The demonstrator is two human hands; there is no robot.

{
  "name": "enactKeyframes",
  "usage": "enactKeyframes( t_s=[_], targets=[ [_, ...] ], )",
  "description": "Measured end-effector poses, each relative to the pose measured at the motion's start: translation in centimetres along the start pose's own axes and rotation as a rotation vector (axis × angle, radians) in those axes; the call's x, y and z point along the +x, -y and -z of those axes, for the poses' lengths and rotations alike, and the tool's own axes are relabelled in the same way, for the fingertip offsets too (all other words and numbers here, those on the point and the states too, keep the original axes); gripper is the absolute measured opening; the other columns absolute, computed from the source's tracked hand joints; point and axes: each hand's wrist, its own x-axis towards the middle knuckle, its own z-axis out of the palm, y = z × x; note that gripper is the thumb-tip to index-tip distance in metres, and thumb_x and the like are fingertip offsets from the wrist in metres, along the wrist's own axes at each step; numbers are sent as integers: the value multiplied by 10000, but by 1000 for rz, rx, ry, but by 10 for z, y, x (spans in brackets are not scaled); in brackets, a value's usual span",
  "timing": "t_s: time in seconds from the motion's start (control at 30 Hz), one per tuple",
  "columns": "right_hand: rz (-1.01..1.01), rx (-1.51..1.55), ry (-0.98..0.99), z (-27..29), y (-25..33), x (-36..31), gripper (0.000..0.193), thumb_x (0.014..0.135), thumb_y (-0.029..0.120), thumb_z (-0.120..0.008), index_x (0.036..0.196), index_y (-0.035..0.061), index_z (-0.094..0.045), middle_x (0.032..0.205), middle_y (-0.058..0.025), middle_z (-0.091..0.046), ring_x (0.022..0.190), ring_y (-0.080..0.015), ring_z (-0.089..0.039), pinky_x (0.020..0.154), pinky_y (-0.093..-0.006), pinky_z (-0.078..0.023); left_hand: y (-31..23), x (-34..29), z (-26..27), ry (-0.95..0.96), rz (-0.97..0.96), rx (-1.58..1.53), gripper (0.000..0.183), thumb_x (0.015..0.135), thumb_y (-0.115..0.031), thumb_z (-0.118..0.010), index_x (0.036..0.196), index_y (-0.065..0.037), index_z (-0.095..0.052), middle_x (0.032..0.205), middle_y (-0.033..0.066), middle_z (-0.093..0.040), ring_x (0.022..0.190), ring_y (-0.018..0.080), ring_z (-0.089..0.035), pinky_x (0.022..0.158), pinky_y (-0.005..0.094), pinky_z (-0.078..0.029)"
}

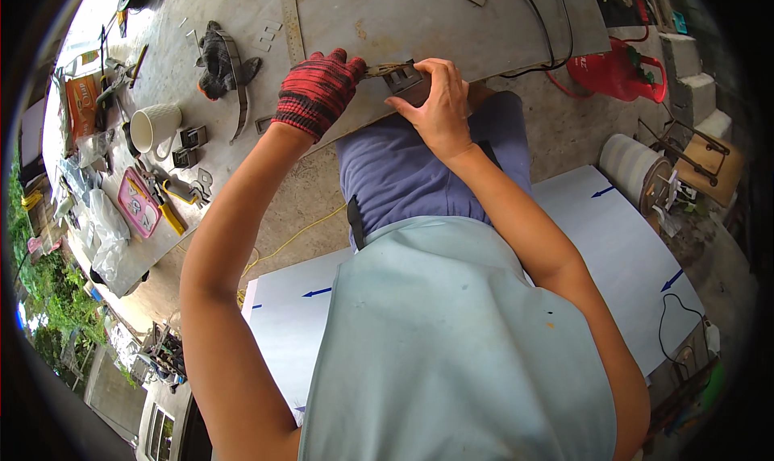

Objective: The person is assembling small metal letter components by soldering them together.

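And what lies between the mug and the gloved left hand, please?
The head view shows mainly a curved metal strip, with dark blocks nearer the mug.

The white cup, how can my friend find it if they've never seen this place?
Start at the big grey table and go left from the gloved left hand. The white cup is beside two small dark metal pieces. Unlike them, it is pale and round, with a loop handle.

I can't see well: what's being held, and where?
The left hand seems to grip a thin tool by its left end; the right hand seems to hold a metal piece by its edges.
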Motion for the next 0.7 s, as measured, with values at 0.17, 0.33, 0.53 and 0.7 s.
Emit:
enactKeyframes(
  t_s=[0.17, 0.33, 0.53, 0.7],
  targets=[
    [45, -27, 23, 0, -2, -3, 577, 704, 253, -921, 1154, 81, -602, 1215, -76, -593, 1169, -289, -568, 981, -433, -429, 2, 1, 2, 32, -7, 51, 196, 976, -220, -553, 1116, -154, -672, 1027, 134, -648, 956, 345, -671, 752, 474, -576],
    [46, -54, 1, -2, -2, -2, 523, 725, 255, -899, 1133, 80, -623, 1215, -71, -594, 1171, -279, -570, 972, -427, -428, 1, 5, 14, 55, -20, 70, 196, 988, -256, -563, 1113, -151, -672, 1024, 133, -646, 932, 343, -675, 738, 478, -576],
    [41, -28, -9, -6, -5, -4, 536, 721, 233, -890, 1155, 80, -614, 1237, -60, -562, 1165, -267, -549, 983, -432, -388, -6, 9, 32, 143, -46, 16, 294, 987, -400, -617, 1107, -137, -667, 1033, 132, -652, 939, 342, -686, 749, 480, -579],
    [39, -41, -19, -8, -6, -6, 535, 711, 227, -891, 1147, 75, -621, 1244, -56, -567, 1171, -262, -552, 982, -429, -388, -6, 6, 24, 138, -33, 1, 363, 992, -469, -608, 1110, -130, -658, 1034, 140, -661, 945, 350, -692, 751, 487, -579]
  ],
)
